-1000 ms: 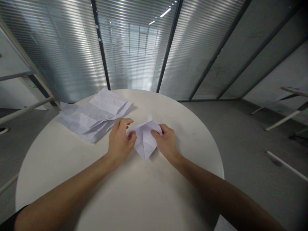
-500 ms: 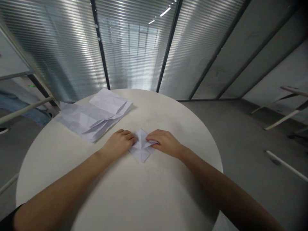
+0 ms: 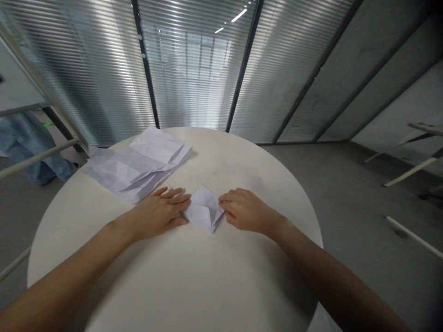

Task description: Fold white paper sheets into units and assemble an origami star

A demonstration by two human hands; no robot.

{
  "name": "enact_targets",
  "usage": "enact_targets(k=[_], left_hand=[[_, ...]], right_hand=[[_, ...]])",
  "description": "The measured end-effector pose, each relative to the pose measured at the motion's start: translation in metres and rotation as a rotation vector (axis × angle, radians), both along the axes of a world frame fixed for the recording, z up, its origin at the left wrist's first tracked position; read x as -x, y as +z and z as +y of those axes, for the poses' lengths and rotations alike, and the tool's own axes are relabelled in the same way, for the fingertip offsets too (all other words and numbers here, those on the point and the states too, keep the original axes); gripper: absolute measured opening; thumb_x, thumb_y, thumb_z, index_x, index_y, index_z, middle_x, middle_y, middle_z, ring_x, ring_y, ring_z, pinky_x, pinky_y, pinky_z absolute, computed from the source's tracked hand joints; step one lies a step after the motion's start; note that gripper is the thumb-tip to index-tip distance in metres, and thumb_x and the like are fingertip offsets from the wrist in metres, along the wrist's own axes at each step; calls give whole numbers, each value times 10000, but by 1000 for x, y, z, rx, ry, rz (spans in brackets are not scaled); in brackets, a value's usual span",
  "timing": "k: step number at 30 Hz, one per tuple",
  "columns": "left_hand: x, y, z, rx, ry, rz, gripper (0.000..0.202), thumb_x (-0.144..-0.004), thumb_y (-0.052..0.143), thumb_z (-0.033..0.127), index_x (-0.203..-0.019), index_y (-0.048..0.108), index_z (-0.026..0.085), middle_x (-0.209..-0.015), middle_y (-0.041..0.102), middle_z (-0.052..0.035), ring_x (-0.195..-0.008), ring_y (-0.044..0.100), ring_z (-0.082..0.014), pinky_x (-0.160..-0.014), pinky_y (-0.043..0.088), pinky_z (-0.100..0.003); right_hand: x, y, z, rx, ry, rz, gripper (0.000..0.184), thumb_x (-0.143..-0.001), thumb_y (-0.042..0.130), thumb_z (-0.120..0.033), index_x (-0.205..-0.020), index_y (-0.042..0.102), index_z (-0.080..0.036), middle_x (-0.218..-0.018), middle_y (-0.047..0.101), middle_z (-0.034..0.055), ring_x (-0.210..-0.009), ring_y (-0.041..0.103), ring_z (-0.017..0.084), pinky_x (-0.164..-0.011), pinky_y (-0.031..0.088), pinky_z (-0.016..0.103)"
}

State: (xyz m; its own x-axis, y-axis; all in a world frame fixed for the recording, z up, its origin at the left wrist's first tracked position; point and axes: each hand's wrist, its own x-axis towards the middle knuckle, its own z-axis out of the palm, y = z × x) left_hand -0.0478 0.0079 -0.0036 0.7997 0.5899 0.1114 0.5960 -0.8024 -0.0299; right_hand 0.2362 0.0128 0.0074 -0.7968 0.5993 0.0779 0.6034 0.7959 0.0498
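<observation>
A small folded sheet of white paper [image 3: 202,207] lies on the round white table [image 3: 194,276], one corner pointing towards me. Creases run across it, and a flap stands slightly raised near its middle. My left hand [image 3: 164,210] rests flat at the paper's left edge, its fingers spread and the fingertips touching that side. At the right corner, my right hand [image 3: 244,208] pinches the paper between thumb and curled fingers.
Several creased white sheets [image 3: 138,161] are piled at the table's back left. Beyond the table stands a glass wall with blinds [image 3: 194,83]. A person's legs in blue jeans [image 3: 34,147] show at the left, behind a pale rail [image 3: 38,157]. Table legs [image 3: 411,170] stand at the right.
My left hand has slid left and its fingers have spread out. My right hand has shifted slightly right, and the paper's flaps lie differently. The person in jeans shows more at the left.
</observation>
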Motion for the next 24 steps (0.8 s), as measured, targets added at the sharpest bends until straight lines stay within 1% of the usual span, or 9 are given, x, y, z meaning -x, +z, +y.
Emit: enact_targets(k=[4, 6, 9, 11, 13, 16, 18, 21, 24], left_hand=[[-6, -2, 1, -47, 10, -78, 301, -952, 405, 356, -1110, 614, 210, -1170, 643, -57, -1163, 530, -231, -972, 388, -390], [-14, -6, 1, -101, 38, -102, 247, -944, 432, 292, -1005, 650, 194, -1087, 668, -62, -1070, 573, -224, -926, 414, -381], [-24, -11, 0, -114, -12, -85, 227, -925, 448, 187, -1072, 621, 194, -1153, 632, -69, -1054, 559, -214, -903, 415, -362], [-28, -13, -1, -99, -56, -73, 278, -912, 452, 154, -1154, 580, 204, -1193, 606, -76, -1048, 544, -213, -882, 416, -351], [-29, -14, -1, -83, -68, -71, 317, -890, 464, 125, -1175, 569, 217, -1180, 600, -79, -1019, 538, -217, -866, 418, -352], [-30, -14, 0, -3, -66, -119, 332, -840, 470, 62, -1102, 604, 214, -1119, 597, -67, -963, 536, -204, -880, 419, -343], [-30, -13, 1, 80, -55, -197, 331, -797, 451, 15, -1020, 619, 192, -1054, 599, -60, -938, 537, -187, -880, 424, -316], [-30, -12, 2, 192, -29, -314, 347, -712, 414, -39, -912, 596, 179, -950, 597, -45, -904, 535, -169, -831, 434, -272], [-30, -12, 2, 257, -11, -372, 320, -638, 412, -48, -819, 540, 182, -871, 575, -25, -847, 530, -158, -766, 430, -250]], right_hand=[[3, 2, -5, 38, -2, 59, 240, -769, 540, -154, -942, 708, -155, -969, 700, 102, -949, 617, 238, -842, 444, 366], [5, 3, -7, 64, 21, 103, 242, -792, 527, -160, -954, 707, -172, -982, 700, 89, -957, 614, 227, -839, 452, 358], [10, 1, -7, 76, 78, 132, 236, -879, 483, -214, -977, 696, -186, -1056, 688, 73, -979, 605, 206, -866, 450, 356], [14, -5, -6, 39, 90, 114, 263, -927, 451, -273, -955, 697, -183, -1065, 685, 73, -980, 603, 204, -887, 443, 362], [18, -12, -4, -25, 94, 75, 268, -937, 452, -287, -933, 694, -173, -1033, 688, 84, -969, 602, 210, -891, 439, 371], [24, -18, -6, -63, 146, 22, 217, -920, 459, -161, -1003, 659, -157, -1036, 672, 90, -970, 588, 202, -872, 443, 355], [27, -17, -10, -45, 190, 2, 244, -901, 452, -93, -1068, 622, -147, -1049, 659, 84, -980, 575, 196, -863, 446, 341], [30, -14, -15, -21, 219, 1, 241, -909, 443, -106, -1089, 597, -149, -1029, 654, 76, -959, 566, 201, -835, 452, 345], [31, -12, -19, -4, 210, 0, 255, -900, 443, -97, -1103, 582, -163, -1007, 652, 74, -947, 559, 205, -811, 448, 347]])
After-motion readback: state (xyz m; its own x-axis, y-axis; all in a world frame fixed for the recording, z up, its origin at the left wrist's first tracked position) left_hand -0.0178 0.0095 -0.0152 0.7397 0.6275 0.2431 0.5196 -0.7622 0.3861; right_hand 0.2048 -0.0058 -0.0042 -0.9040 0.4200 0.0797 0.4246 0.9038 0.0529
